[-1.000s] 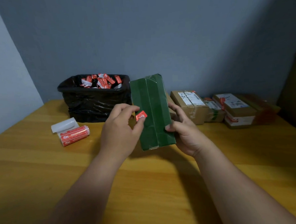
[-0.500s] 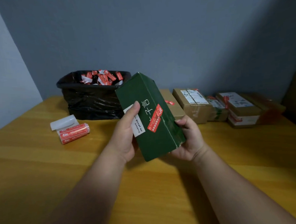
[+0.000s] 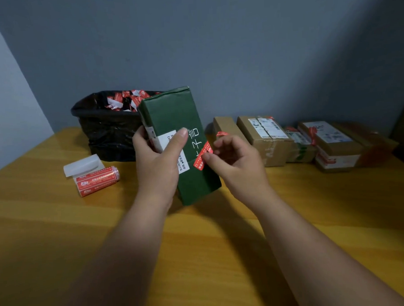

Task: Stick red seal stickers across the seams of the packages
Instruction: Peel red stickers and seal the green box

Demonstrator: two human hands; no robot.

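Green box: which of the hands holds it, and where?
The left hand grips the green box around its left edge. The right hand pinches the red seal sticker on its face.

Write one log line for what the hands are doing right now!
left hand: holds green box | right hand: fingers at red seal sticker on box | table: sticker roll, sealed parcels
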